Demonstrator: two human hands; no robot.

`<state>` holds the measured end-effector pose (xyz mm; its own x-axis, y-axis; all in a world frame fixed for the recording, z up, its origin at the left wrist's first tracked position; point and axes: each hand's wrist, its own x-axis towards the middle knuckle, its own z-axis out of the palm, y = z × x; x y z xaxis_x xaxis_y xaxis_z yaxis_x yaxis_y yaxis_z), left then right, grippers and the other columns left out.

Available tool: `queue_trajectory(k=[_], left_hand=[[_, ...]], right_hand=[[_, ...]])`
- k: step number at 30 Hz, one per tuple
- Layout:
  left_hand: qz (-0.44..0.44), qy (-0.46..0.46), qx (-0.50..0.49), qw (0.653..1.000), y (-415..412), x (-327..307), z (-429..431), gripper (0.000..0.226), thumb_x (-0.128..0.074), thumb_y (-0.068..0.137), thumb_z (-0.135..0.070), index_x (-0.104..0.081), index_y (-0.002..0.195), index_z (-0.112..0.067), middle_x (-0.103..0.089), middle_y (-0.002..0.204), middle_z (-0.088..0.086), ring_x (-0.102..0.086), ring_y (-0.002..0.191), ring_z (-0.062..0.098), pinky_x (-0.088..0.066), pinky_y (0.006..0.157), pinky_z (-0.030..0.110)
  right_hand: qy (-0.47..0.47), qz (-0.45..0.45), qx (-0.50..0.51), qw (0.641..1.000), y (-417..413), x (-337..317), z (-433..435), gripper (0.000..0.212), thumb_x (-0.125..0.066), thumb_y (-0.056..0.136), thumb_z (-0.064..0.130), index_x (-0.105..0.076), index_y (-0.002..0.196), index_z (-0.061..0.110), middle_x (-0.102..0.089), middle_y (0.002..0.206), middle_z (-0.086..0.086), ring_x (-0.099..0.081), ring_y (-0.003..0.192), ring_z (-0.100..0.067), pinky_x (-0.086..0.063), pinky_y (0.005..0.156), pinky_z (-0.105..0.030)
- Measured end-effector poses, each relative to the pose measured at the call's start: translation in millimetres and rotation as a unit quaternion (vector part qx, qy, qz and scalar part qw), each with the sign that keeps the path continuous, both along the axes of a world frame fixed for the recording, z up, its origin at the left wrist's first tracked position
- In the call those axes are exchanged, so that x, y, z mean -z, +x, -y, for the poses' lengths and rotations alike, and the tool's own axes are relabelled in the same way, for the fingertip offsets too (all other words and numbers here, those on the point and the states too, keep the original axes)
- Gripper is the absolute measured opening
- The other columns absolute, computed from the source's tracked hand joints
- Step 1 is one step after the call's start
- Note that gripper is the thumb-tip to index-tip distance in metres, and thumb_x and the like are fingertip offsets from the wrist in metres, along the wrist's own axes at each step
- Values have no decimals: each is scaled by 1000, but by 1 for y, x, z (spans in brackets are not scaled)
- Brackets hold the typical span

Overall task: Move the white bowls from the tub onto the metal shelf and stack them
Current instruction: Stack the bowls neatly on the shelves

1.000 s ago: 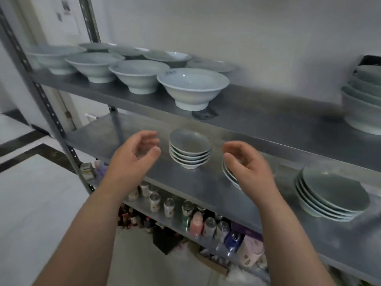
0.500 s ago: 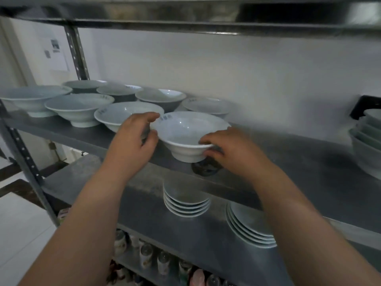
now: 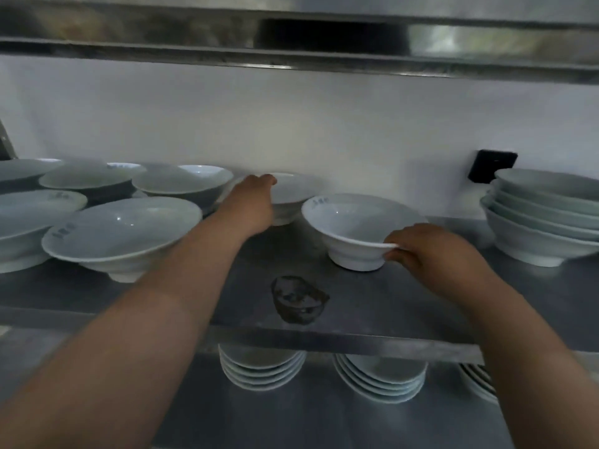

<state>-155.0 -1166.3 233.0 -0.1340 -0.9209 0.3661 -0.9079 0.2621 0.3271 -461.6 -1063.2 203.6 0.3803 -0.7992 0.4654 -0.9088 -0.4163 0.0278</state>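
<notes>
Two bare forearms reach in from the bottom edge. Beneath them, on a lower tier, three stacks of shallow white dishes [image 3: 262, 371] sit side by side, their tops cut off by the front lip of the grey metal shelf [image 3: 372, 338] above. A dark, blotchy smudge [image 3: 298, 299] marks that shelf close to its front edge, between the arms.

Just past the smudge, the right hand [image 3: 431, 251] pinches the near rim of a white footed ceramic bowl [image 3: 353, 228] – thumb on top of the rim, fingers curled under it. The bowl stands upright with its foot on the shelf, right of centre.

To the left, a wide pale bowl with blue lettering on its rim [image 3: 123, 231] stands near the front, with more bowls of the same kind crowded singly beside and behind it.

Farther back, the left hand [image 3: 249, 202] is stretched out to a second white bowl [image 3: 295, 192] that stands near the white wall [image 3: 291, 124]. Its fingers seem to hook over that bowl's near-left rim, though the blur there leaves the grip unclear.

At the far right a nested stack of white bowls [image 3: 544, 222] rests on the same shelf, well apart from both hands. Behind it a small black box [image 3: 492, 166] is fixed to the wall – and overhead runs another steel shelf [image 3: 291, 40].
</notes>
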Motion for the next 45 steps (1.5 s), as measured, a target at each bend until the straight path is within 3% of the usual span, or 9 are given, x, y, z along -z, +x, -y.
queue_trajectory(k=[2, 5, 13, 19, 26, 30, 36, 42, 45], left_hand=[[149, 13, -22, 989, -7, 6, 23, 55, -55, 90, -18, -40, 144, -15, -50, 139, 16, -50, 125, 34, -37, 109, 44], [215, 22, -31, 976, -10, 19, 43, 44, -50, 91, -16, -50, 135, -17, -57, 132, 13, -54, 119, 32, -33, 110, 45], [181, -145, 83, 969, -26, 32, 21, 20, -48, 92, -30, -59, 95, -13, -62, 98, 11, -57, 88, 32, -37, 65, 34], [161, -143, 126, 968, -39, 37, -14, 24, -39, 85, -40, -41, 72, -19, -41, 73, -2, -43, 70, 22, -26, 58, 32], [165, -125, 79, 975, -68, 35, -23, 19, -49, 90, -32, -44, 76, -21, -44, 79, -2, -45, 77, 24, -27, 66, 33], [152, -196, 85, 965, -80, 46, -25, 16, -44, 82, -28, -49, 71, -18, -48, 69, -1, -52, 68, 28, -24, 65, 33], [83, -243, 144, 956, -79, 57, -29, 31, -44, 85, -24, -70, 102, -21, -65, 81, 1, -56, 79, 29, -33, 82, 35], [69, -200, 34, 977, -91, 62, -42, 28, -53, 90, -32, -65, 115, -34, -62, 112, -8, -46, 117, 26, -14, 111, 64], [83, -187, 19, 979, -93, 62, -43, 22, -57, 92, -29, -64, 113, -30, -63, 112, -2, -47, 117, 29, -11, 113, 66]], right_hand=[[3, -6, 30, 1000, -5, 2, 2, 8, -63, 93, 24, -70, 93, 19, -68, 85, -3, -61, 80, -28, -50, 71, -44], [-3, -14, 73, 997, -17, 2, 8, 12, -59, 95, 25, -68, 94, 17, -67, 87, -5, -58, 84, -28, -47, 73, -41], [-8, 36, 150, 988, -67, 9, 19, 15, -63, 91, 30, -63, 100, 18, -64, 95, -6, -57, 95, -30, -47, 82, -42], [-25, 50, 167, 984, -83, 12, 17, 38, -64, 87, 53, -65, 96, 15, -65, 91, -7, -57, 94, -29, -45, 81, -36], [-105, 99, 161, 976, -86, 21, 19, 54, -50, 81, 64, -61, 74, 12, -61, 71, -8, -57, 74, -31, -42, 69, -33], [-127, 107, 155, 974, -91, 24, 18, 52, -52, 79, 61, -59, 69, 10, -57, 66, -8, -56, 69, -31, -45, 67, -36], [-90, 83, 126, 984, -91, 27, 20, 25, -55, 90, 46, -67, 96, 26, -65, 86, -1, -59, 93, -29, -40, 99, -53], [-108, 121, 141, 977, -89, 25, 16, 34, -50, 81, 44, -71, 88, 19, -62, 78, -5, -59, 85, -32, -44, 92, -48], [-80, 82, 143, 983, -83, 24, 12, 32, -55, 85, 41, -70, 103, 20, -65, 96, -6, -57, 102, -30, -34, 107, -54]])
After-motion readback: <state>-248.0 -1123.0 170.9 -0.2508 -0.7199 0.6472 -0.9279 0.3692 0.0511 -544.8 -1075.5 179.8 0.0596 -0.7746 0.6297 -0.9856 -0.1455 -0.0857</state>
